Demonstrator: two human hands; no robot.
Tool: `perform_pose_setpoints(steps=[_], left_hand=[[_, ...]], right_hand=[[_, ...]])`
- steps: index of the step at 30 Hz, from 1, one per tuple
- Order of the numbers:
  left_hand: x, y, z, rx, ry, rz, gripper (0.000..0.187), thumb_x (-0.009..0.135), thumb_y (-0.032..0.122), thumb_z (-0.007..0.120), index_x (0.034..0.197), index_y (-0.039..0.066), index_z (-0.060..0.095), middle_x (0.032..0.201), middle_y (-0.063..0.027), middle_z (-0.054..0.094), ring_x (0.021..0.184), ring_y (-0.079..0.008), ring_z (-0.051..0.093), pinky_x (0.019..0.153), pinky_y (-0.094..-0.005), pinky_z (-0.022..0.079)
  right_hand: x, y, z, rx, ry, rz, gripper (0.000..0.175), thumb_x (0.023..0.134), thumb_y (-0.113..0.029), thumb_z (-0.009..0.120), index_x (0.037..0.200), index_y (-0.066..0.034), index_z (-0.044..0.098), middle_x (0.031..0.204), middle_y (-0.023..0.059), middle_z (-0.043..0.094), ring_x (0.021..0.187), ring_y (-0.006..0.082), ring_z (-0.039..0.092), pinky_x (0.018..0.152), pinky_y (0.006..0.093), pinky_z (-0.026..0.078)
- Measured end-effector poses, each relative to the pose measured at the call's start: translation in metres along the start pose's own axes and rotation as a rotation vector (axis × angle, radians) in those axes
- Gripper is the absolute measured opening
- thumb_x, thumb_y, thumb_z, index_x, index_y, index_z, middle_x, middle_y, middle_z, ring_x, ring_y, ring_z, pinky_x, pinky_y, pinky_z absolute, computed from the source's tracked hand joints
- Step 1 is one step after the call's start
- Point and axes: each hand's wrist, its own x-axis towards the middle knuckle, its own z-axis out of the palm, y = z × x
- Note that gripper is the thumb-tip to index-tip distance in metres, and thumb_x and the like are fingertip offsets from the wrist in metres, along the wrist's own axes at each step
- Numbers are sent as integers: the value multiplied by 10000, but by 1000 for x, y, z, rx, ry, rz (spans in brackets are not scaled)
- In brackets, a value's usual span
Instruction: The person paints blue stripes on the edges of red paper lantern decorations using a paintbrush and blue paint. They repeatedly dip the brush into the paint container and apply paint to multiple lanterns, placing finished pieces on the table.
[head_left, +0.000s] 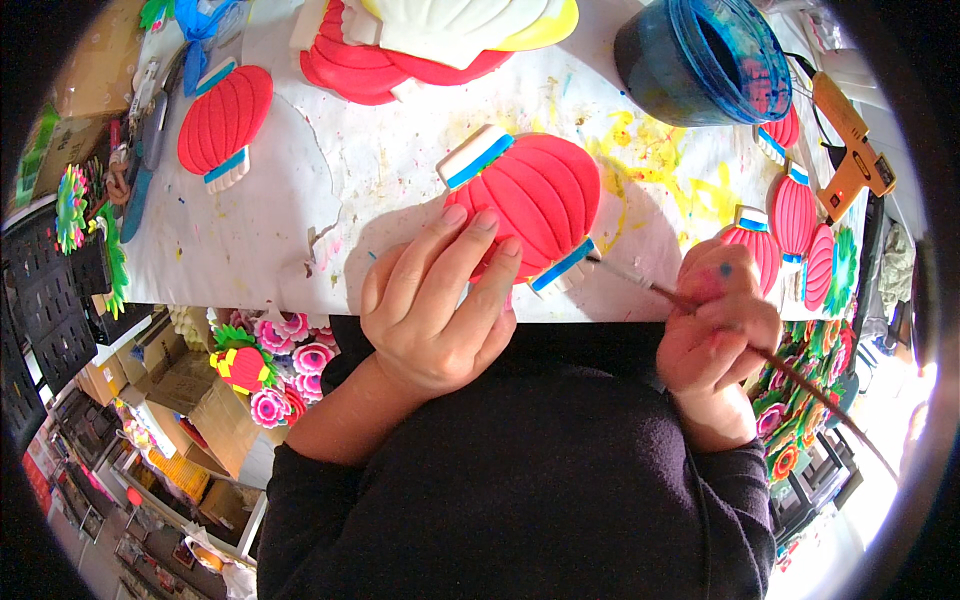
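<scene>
A red lantern-shaped foam piece (536, 199) with ribbed grooves lies in front of me on the paint-stained white table cover (420, 172). Blue bands run along its top and bottom ends, beside white edges. My left hand (442, 307) rests its fingertips on the lantern's near left side. In my right hand (716, 315) is a thin paintbrush (626, 274), gripped by its brown handle. The bristles are at the right end of the lower blue band; whether they touch it I cannot tell.
An open tub of blue paint (705, 60) stands at the back right, near an orange glue gun (851, 142). Several lanterns, including one red lantern (795, 210), lie on the right. Another lantern (225, 120) and a utility knife (142, 172) are at left. Stacked pieces (420, 67) sit at the back.
</scene>
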Motion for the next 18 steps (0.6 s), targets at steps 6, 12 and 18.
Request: perform_pose_setpoints(steps=[6, 12, 18], left_hand=[[1, 0, -1, 5, -14, -7, 289, 788, 173, 588, 1016, 56, 722, 1134, -117, 664, 1044, -297, 624, 860, -385, 462], [1, 0, -1, 0, -17, -6, 283, 775, 169, 599, 1003, 58, 724, 1129, -115, 665, 1051, -294, 621, 860, -377, 460], [1, 1, -2, 10, -29, -14, 285, 770, 163, 601, 1005, 59, 724, 1133, -116, 663, 1057, -295, 620, 865, -381, 456]], right_hand=[[1, 3, 11, 74, -205, -128, 209, 902, -222, 617, 878, -16, 606, 743, 108, 602, 608, 252, 527, 607, 417, 473], [3, 4, 13, 54, -235, -126, 190, 901, -202, 608, 882, -14, 593, 746, 90, 609, 600, 242, 526, 610, 413, 471], [5, 2, 11, 19, -235, -102, 176, 901, -192, 606, 878, -19, 581, 749, 89, 610, 606, 244, 537, 613, 417, 475]])
